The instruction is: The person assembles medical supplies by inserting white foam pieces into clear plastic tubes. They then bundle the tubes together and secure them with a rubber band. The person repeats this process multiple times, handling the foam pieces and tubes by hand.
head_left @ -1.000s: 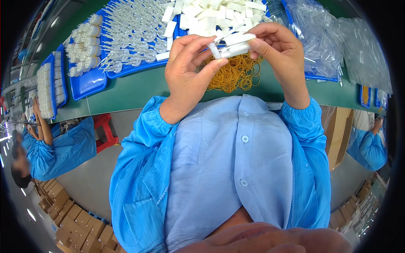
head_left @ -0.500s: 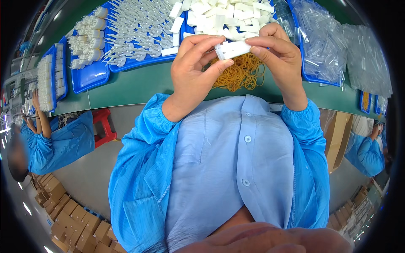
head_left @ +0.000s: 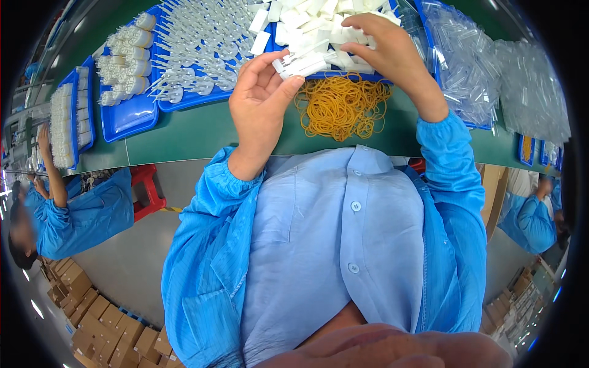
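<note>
Between the thumb and fingers of my left hand [head_left: 261, 101] is a white plastic part with several slender prongs [head_left: 305, 64], pointing to the right. Its base sits at my fingertips. My right hand [head_left: 396, 55] is off it, raised over the near right side of a heap of white rectangular blocks [head_left: 313, 21]. Its thumb and fingers are apart, and I see nothing held in them. Just below the hands, a pile of yellow-brown rubber bands [head_left: 343, 107] lies on the green table [head_left: 208, 132].
Left of the blocks stands a blue tray of thin-stemmed clear pieces [head_left: 199, 52], then a blue tray [head_left: 132, 116] of white bundles. Clear plastic pieces [head_left: 460, 73] fill a tray at right, beside clear bags [head_left: 531, 86]. A co-worker in blue [head_left: 86, 208] sits at left.
My right hand has let go of the white piece and moved up and away to the right. My left hand has shifted slightly left and down, and the part's prongs now show.
</note>
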The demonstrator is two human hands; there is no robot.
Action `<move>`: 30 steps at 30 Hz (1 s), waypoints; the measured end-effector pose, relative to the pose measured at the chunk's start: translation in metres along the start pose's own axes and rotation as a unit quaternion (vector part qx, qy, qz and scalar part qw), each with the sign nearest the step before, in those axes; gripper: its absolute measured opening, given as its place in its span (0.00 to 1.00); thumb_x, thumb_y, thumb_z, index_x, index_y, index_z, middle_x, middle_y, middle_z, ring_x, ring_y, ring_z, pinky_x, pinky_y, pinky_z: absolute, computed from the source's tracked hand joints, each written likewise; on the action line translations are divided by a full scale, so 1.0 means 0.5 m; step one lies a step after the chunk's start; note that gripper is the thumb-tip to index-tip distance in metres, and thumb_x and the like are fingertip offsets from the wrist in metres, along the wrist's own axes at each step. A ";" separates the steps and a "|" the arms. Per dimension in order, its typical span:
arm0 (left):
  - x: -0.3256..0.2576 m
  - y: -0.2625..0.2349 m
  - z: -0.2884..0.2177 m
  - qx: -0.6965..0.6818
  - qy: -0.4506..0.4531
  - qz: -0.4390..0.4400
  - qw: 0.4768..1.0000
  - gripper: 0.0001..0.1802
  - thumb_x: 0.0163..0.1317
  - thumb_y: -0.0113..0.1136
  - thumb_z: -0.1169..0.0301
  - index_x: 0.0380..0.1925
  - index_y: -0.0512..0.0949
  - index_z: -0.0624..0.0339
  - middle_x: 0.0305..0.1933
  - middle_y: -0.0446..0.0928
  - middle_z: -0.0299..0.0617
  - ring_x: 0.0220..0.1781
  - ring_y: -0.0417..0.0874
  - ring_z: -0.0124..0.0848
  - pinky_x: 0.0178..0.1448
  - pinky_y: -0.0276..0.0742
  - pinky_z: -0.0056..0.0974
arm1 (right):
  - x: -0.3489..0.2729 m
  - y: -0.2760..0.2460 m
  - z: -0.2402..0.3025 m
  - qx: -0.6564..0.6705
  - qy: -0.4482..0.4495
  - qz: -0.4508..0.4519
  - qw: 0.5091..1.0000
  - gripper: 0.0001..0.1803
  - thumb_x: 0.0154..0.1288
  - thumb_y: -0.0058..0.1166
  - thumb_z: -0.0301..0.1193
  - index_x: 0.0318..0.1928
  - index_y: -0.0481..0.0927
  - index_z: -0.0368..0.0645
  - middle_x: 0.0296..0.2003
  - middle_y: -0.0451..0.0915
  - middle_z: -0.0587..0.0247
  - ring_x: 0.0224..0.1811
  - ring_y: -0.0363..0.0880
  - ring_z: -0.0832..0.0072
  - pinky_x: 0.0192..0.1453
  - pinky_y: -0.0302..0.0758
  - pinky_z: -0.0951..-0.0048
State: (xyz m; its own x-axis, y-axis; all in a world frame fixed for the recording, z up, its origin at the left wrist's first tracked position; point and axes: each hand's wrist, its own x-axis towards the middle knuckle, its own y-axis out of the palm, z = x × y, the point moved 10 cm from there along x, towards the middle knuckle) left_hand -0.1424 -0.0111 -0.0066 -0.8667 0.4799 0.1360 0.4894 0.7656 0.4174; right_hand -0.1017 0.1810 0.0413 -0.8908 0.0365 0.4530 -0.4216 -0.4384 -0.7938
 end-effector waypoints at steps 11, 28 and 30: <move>0.011 -0.015 0.006 0.050 -0.014 -0.001 0.999 0.23 0.56 0.62 0.88 0.52 0.72 0.71 0.54 0.67 0.43 0.56 0.79 0.38 0.60 0.79 0.37 | -0.045 0.035 -0.118 0.343 0.235 0.013 0.909 0.11 0.65 0.58 0.27 0.47 0.83 0.39 0.35 0.83 0.64 0.34 0.82 0.80 0.40 0.78 0.80; -0.017 0.093 -0.054 0.235 0.142 0.078 0.958 0.24 0.51 0.67 0.88 0.51 0.75 0.73 0.52 0.71 0.45 0.54 0.79 0.36 0.61 0.79 0.39 | -0.107 -0.091 -0.026 0.418 0.197 -0.113 0.880 0.14 0.63 0.58 0.19 0.50 0.79 0.34 0.39 0.80 0.64 0.41 0.79 0.80 0.48 0.78 0.80; -0.022 0.095 -0.056 0.247 0.158 0.081 0.952 0.25 0.50 0.68 0.87 0.50 0.75 0.72 0.52 0.71 0.46 0.54 0.79 0.36 0.61 0.80 0.39 | -0.108 -0.096 -0.015 0.417 0.202 -0.105 0.880 0.14 0.63 0.58 0.19 0.49 0.80 0.34 0.39 0.80 0.63 0.41 0.79 0.80 0.47 0.78 0.81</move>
State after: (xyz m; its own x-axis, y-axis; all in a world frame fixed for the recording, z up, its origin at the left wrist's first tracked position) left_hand -0.1124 0.0079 0.0371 -0.7235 0.5151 0.4597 0.5362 0.8386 -0.0958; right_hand -0.0344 0.2071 0.0519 -0.8663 0.4385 0.2392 -0.4639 -0.8839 -0.0598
